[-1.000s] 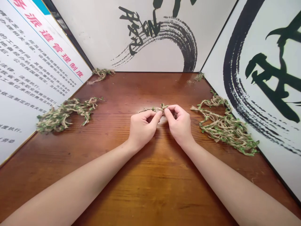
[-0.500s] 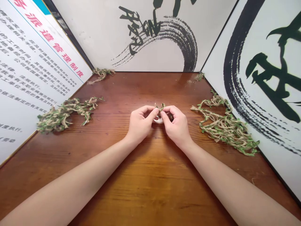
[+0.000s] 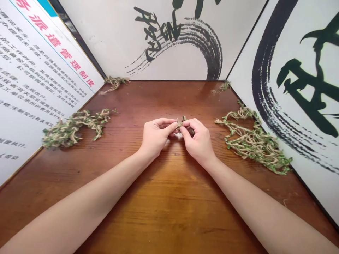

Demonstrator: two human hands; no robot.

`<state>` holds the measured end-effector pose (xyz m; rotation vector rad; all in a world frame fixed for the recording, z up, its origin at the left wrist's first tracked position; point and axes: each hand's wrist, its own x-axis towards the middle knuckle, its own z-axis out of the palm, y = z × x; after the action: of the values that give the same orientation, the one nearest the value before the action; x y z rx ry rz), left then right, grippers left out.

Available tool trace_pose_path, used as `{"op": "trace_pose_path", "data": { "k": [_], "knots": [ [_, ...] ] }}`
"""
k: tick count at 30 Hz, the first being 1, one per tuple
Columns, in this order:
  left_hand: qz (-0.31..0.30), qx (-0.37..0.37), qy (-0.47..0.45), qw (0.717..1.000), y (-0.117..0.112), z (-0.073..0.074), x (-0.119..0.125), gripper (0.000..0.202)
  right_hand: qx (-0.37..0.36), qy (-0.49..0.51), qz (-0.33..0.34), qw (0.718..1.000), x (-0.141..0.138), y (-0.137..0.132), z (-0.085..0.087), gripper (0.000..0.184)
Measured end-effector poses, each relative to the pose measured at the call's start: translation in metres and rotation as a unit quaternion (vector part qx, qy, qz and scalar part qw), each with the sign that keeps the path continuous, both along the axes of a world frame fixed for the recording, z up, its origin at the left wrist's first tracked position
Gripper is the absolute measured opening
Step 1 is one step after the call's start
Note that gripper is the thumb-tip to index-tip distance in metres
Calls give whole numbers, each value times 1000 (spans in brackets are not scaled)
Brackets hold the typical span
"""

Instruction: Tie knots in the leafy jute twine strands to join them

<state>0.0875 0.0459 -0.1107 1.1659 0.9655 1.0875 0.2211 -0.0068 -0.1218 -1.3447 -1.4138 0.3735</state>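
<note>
Twine [image 3: 178, 123] w/ green leaves is held over mid tabletop [image 3: 169, 211], btwn the two hands, mostly hidden by fingers. L hand [image 3: 155, 138]: grip closed, thumb + forefinger pinching the twine. R hand [image 3: 198, 139]: same, thumb + forefinger closed on it, fingertips just beside L's. Leafy right pile [image 3: 258, 145] & left pile [image 3: 65, 134] lie well apart from hands; small bundle [image 3: 115, 83] far left, tiny clump [image 3: 225, 85] far right corner.

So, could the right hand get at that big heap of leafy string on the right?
Probably yes: only tabletop shows between the right hand and the heap. But it seems busy pinching a small bit of string, which it might have to release first.
</note>
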Motion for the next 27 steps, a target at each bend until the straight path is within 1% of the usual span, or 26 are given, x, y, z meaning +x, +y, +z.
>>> {"op": "trace_pose_path", "data": {
  "k": [5, 9, 15, 19, 22, 25, 27],
  "knots": [
    [-42, 78, 74, 993, 1, -5, -1, 14, 7, -14, -3, 1000, 0, 0, -1, 12],
    [-62, 132, 104, 984, -1, -8, -3, 15, 1, -13, -14, 1000, -1, -1, 0, 13],
    [-64, 90, 70, 991, -6, -3, -2, 21, -5, -14, -30, 999, 0, -1, 0, 12],
    [-47, 117, 107, 986, -5, -4, -2, 14, -20, -17, -30, 999, -1, -2, 1, 13],
    [-34, 157, 159, 974, -4, -5, -3, 12, -18, -27, -33, 999, -3, -3, 2, 13],
    [-13, 199, 233, 952, -7, -5, -3, 12, -13, -42, -43, 998, -6, -5, 1, 13],
    [-8, 211, 270, 939, -10, -4, -2, 12, -13, -50, -47, 998, -7, -5, 0, 13]
  ]
}}
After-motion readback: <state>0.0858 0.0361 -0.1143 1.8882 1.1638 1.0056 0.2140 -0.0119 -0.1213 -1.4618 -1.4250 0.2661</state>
